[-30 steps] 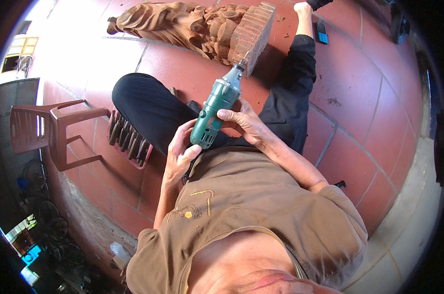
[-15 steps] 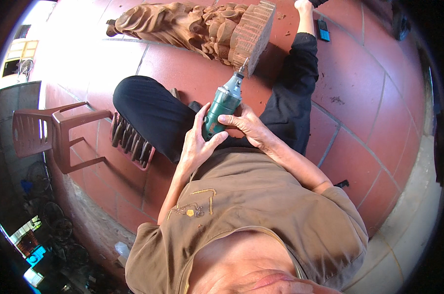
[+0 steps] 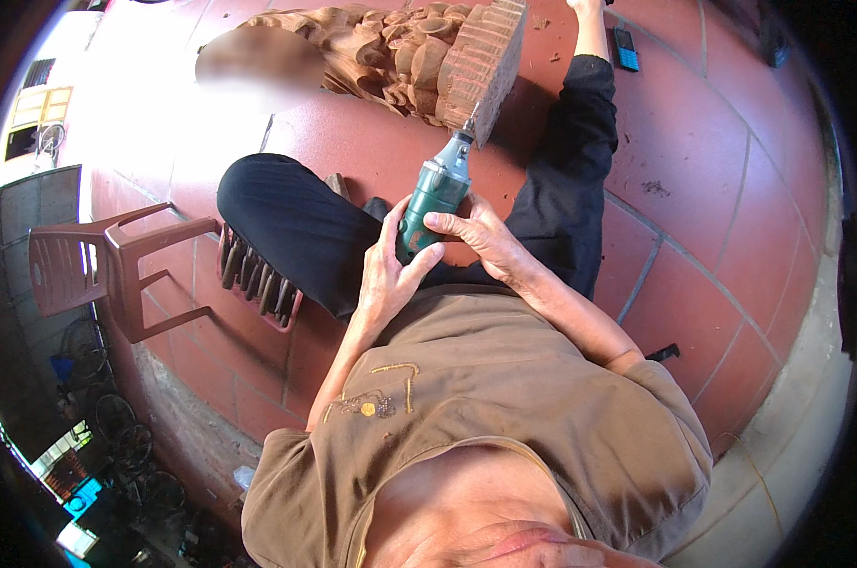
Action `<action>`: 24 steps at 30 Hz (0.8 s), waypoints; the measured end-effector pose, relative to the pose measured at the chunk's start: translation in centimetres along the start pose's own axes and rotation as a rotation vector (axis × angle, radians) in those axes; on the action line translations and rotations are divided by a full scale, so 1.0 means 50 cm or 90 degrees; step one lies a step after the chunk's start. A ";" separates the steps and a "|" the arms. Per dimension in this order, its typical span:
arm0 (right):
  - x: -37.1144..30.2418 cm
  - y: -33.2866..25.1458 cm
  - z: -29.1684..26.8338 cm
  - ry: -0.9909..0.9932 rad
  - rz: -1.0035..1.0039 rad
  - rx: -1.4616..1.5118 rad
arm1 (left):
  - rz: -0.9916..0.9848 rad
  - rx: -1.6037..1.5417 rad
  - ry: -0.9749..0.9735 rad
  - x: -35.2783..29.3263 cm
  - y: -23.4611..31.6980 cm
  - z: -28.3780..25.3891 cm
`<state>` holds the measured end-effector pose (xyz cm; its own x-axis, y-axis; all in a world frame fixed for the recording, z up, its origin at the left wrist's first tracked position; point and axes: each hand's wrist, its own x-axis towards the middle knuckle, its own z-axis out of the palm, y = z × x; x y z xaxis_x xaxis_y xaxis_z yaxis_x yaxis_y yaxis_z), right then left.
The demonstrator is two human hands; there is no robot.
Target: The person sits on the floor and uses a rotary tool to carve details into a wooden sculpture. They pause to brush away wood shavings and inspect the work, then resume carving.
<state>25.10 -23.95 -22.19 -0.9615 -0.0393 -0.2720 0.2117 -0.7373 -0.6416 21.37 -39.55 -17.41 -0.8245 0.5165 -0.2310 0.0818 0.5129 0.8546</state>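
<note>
Both my hands hold a green and grey rotary power tool [image 3: 435,197] above my lap, its collet and thin bit angled up and away from me. My left hand [image 3: 388,268] wraps the tool's lower left side with the thumb across its near end. From the right, my right hand [image 3: 482,237] grips the body, its thumb lying on the green casing. Beyond the bit lies a carved brown wooden statue [image 3: 390,57] on its side, its ridged base toward the right. The bit overlaps the base's near corner in view; I cannot tell whether they touch.
A tray of dark-handled tools [image 3: 256,284] sits by my left knee, beside a brown plastic chair [image 3: 125,256]. A mobile phone [image 3: 625,49] lies on the red tiled floor [image 3: 684,237] past my right foot. A small black object [image 3: 663,353] rests near my right elbow.
The view has shifted slightly, and the statue appears a little further left. My hands keep the same grip on the power tool.
</note>
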 end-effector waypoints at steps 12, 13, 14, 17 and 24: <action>0.006 -0.003 -0.013 -0.023 0.014 -0.042 | 0.029 0.022 0.015 0.009 -0.013 0.006; 0.007 -0.002 -0.014 -0.023 0.013 -0.043 | 0.027 0.023 0.015 0.009 -0.012 0.006; 0.009 0.001 -0.016 -0.023 0.013 -0.044 | 0.025 0.023 0.015 0.009 -0.011 0.006; 0.009 0.001 -0.015 -0.020 0.011 -0.047 | 0.019 0.022 0.009 0.009 -0.010 0.003; 0.010 0.005 -0.014 -0.010 0.014 -0.046 | 0.035 0.036 0.016 0.009 -0.009 0.000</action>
<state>24.82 -23.69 -23.00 -0.9592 -0.0658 -0.2750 0.2437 -0.6855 -0.6861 20.97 -39.55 -17.92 -0.8317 0.5278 -0.1724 0.1584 0.5232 0.8374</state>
